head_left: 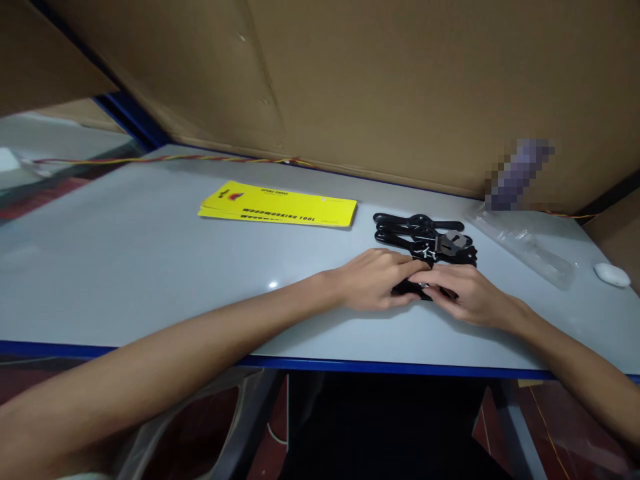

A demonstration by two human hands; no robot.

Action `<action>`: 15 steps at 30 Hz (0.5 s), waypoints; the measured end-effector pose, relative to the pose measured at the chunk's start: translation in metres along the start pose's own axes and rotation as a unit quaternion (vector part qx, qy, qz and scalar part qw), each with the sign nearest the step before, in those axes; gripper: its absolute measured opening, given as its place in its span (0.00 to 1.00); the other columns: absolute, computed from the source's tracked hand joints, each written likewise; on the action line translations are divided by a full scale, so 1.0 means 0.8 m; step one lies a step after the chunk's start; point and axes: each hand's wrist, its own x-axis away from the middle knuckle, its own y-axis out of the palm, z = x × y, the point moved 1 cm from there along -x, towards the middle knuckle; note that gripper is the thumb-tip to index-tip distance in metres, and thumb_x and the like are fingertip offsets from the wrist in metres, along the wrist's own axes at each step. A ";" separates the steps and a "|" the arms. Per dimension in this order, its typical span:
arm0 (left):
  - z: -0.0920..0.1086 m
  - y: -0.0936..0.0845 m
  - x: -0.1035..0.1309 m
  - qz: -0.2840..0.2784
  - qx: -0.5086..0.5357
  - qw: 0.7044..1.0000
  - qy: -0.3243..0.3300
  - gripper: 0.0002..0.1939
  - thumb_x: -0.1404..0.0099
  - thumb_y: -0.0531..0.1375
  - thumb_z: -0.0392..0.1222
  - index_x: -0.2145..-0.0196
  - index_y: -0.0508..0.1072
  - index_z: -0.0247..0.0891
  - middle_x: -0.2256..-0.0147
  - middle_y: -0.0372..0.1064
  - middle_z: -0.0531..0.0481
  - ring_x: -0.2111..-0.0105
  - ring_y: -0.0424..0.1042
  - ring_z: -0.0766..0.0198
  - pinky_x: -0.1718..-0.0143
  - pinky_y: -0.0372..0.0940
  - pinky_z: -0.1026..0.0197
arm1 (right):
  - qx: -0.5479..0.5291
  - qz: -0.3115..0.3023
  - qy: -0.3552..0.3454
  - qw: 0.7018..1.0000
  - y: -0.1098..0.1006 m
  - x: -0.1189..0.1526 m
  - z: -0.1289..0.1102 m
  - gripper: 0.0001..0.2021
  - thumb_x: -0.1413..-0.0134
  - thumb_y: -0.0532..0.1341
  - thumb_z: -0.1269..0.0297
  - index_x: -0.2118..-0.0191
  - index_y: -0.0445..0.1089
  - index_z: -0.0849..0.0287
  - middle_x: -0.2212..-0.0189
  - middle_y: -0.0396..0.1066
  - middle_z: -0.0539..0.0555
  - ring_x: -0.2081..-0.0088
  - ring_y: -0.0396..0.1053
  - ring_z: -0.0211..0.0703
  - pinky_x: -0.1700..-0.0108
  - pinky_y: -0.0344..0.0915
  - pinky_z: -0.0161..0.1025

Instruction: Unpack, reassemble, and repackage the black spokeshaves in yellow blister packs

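A black spokeshave (pixel 413 288) lies low on the table, largely covered by my fingers. My left hand (pixel 383 277) grips it from the left side. From the right, my right hand (pixel 463 293) closes in, thumb and fingers pinched at a small shiny part near its middle. Just beyond my hands are several more black spokeshaves (pixel 395 220), laid close together. Flat grey metal blades (pixel 453 243) rest on their right part, and small silver screws (pixel 425 253) sit beside the blades.
Yellow printed cards (pixel 280 205) lie stacked left of the spokeshaves. Clear plastic packaging (pixel 530 250) and a white rounded object (pixel 612 275) are to the right. A cardboard wall (pixel 350 87) closes off the back; twisted wires (pixel 200 157) run along it. A blue edge (pixel 350 363) borders the table's front.
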 end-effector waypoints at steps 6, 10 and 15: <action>-0.005 0.000 -0.001 -0.003 -0.041 0.999 -0.026 0.24 0.29 0.55 0.58 0.48 0.73 0.36 0.68 0.76 0.47 0.70 0.75 0.56 0.70 0.62 0.56 | -0.040 -0.019 0.046 0.998 -0.003 0.000 0.002 0.13 0.32 0.58 0.72 0.47 0.75 0.63 0.67 0.75 0.53 0.69 0.69 0.38 0.67 0.67 0.38; -0.005 0.002 0.000 0.000 -0.045 0.999 -0.021 0.24 0.29 0.54 0.59 0.50 0.73 0.36 0.68 0.77 0.47 0.70 0.76 0.55 0.70 0.62 0.56 | -0.069 -0.023 0.078 0.994 -0.004 0.001 0.005 0.13 0.32 0.58 0.71 0.47 0.76 0.61 0.68 0.74 0.52 0.71 0.68 0.37 0.68 0.65 0.36; -0.006 0.004 0.002 0.015 -0.047 0.999 -0.004 0.22 0.26 0.50 0.56 0.49 0.70 0.36 0.70 0.75 0.48 0.72 0.73 0.57 0.70 0.61 0.56 | -0.030 0.012 0.060 0.998 -0.002 0.001 0.006 0.09 0.32 0.60 0.68 0.53 0.78 0.61 0.69 0.75 0.52 0.71 0.68 0.37 0.69 0.63 0.36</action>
